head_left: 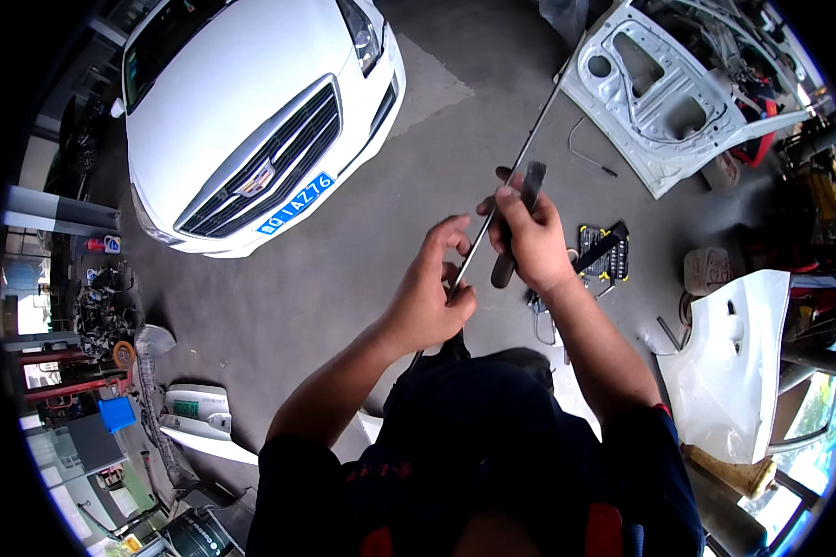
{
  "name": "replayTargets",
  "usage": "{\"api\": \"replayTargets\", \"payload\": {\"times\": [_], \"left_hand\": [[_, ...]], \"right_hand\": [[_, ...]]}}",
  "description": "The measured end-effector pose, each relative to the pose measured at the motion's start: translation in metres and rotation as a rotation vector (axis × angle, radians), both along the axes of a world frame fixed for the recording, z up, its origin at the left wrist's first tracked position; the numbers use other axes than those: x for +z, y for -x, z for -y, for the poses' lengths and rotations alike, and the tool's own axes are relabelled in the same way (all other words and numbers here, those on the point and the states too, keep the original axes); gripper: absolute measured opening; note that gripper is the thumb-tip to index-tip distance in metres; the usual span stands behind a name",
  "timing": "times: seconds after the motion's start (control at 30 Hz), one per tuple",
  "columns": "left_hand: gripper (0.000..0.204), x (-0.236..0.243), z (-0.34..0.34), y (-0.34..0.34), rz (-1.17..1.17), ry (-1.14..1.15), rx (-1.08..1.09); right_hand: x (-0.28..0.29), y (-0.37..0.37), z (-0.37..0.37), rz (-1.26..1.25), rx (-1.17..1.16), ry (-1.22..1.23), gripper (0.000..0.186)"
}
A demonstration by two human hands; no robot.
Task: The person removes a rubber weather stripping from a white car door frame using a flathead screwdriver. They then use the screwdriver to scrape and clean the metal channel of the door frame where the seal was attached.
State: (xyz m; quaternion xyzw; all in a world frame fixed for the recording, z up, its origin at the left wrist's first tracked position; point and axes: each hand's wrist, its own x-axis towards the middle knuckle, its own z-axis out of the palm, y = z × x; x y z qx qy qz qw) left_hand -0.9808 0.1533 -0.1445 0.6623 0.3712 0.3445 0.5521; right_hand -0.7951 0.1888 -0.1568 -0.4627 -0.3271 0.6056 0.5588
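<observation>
A long thin metal rod runs slantwise in front of me, from beside the pale door panel down toward my body. My left hand is curled round its lower part, thumb and fingers on either side. Farther up, my right hand is closed on a flat dark metal bar with rounded ends; whether it is a file cannot be made out. Fingertips of that hand reach to the rod and seem to touch it. My palm and fingers hide the bar's middle.
A white car stands at far left. The bare door panel lies at far right, a white fender nearer. On the grey floor are an open tool case and a thin bent rod. Car parts lie at left.
</observation>
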Motion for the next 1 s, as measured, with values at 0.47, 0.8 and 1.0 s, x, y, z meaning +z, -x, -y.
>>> {"api": "replayTargets", "payload": {"times": [0.47, 0.8, 1.0], "left_hand": [[0.069, -0.037, -0.143, 0.007, 0.359, 0.812, -0.069], [0.054, -0.005, -0.196, 0.011, -0.071, 1.074, -0.352], [0.064, 0.005, -0.253, -0.004, -0.318, 0.896, -0.465]], "right_hand": [[-0.103, -0.032, -0.147, -0.259, -0.215, 0.278, 0.020], [-0.131, -0.086, -0.253, -0.239, -0.400, 0.310, 0.023], [-0.110, -0.108, -0.293, -0.256, -0.467, 0.282, 0.024]]}}
